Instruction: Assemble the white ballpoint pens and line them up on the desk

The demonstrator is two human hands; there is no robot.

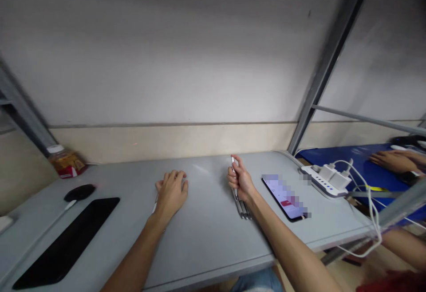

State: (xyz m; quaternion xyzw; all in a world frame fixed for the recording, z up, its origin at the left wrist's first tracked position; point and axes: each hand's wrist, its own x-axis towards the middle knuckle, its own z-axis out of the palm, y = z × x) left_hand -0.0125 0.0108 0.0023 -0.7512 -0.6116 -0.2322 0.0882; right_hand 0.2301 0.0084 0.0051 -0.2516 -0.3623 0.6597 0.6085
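My right hand is closed around a silver pen, holding it nearly upright above the grey table. Just below that hand, several more silver pens lie side by side on the table. My left hand rests palm down on the table with its fingers curled, over a white pen-like object that pokes out at the wrist; what the fingers hold is hidden. A phone with its screen lit lies to the right of my right hand.
A black keyboard and a black mouse lie at the left, with a plastic jar by the wall. A white power strip with chargers and cables sits at the right edge. Another person's hand rests on a blue surface beyond a metal post.
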